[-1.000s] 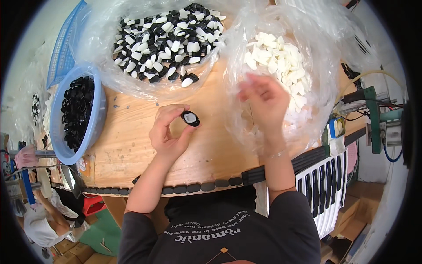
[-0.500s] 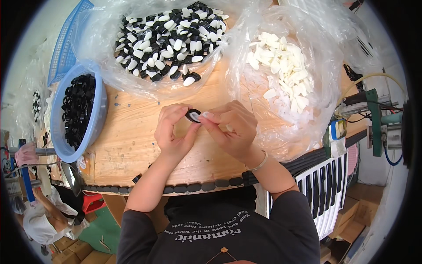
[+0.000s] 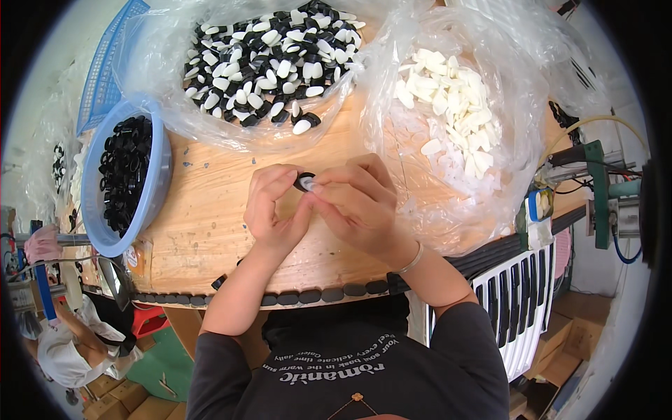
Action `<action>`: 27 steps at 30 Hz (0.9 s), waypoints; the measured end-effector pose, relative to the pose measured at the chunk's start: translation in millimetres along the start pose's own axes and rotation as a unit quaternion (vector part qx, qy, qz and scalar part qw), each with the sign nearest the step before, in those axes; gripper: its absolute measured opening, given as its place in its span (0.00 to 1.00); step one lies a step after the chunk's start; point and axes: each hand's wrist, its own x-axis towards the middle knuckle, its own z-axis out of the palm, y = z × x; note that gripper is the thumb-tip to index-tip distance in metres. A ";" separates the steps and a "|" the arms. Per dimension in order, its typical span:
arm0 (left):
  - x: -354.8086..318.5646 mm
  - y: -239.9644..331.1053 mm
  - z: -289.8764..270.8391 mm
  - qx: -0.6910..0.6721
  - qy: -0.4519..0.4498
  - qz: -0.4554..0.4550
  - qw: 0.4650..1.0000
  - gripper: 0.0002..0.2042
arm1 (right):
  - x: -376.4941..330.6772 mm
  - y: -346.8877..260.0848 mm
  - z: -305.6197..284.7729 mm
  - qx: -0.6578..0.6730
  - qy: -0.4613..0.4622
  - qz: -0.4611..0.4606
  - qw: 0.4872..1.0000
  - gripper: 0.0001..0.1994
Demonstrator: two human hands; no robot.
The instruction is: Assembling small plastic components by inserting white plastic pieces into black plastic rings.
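Observation:
Above the middle of the table, my left hand (image 3: 274,210) pinches a small black oval ring-shaped part (image 3: 302,180) between thumb and fingers. A white oval piece (image 3: 309,183) shows inside the ring's opening. My right hand (image 3: 360,199) is closed, its thumb and fingertips pressed to that white piece from the right. Part of the white piece is hidden behind the fingertips. Beyond my right hand lies a pile of loose cream-white oval pieces (image 3: 448,98) on a clear plastic bag (image 3: 392,140).
A blue basin (image 3: 165,175) of black ring parts (image 3: 126,175) stands at left, a blue basket (image 3: 105,63) behind it. Far off, black parts with white ovals (image 3: 273,63) lie on plastic. A metal device (image 3: 602,189) stands right. A person (image 3: 80,343) is at lower left.
My right hand has shifted slightly left, its fingers closer over the white piece, and less of the ring shows. My left hand has barely moved.

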 end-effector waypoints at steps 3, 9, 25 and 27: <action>-0.5 -1.9 -3.1 -0.014 0.016 0.014 1.000 0.22 | 3.2 -2.0 -1.5 0.000 -0.018 0.005 1.000 0.10; 3.3 -2.3 -6.7 0.022 -0.002 0.042 0.999 0.22 | -0.6 -7.9 0.3 0.264 -0.047 0.277 0.923 0.12; 7.4 0.8 -4.6 0.039 -0.044 0.110 0.992 0.18 | -4.7 19.6 -7.8 0.563 -0.145 0.519 0.626 0.06; 8.5 4.6 -5.0 0.044 -0.050 0.120 0.991 0.18 | -6.9 19.7 -6.1 0.556 -0.147 0.516 0.635 0.05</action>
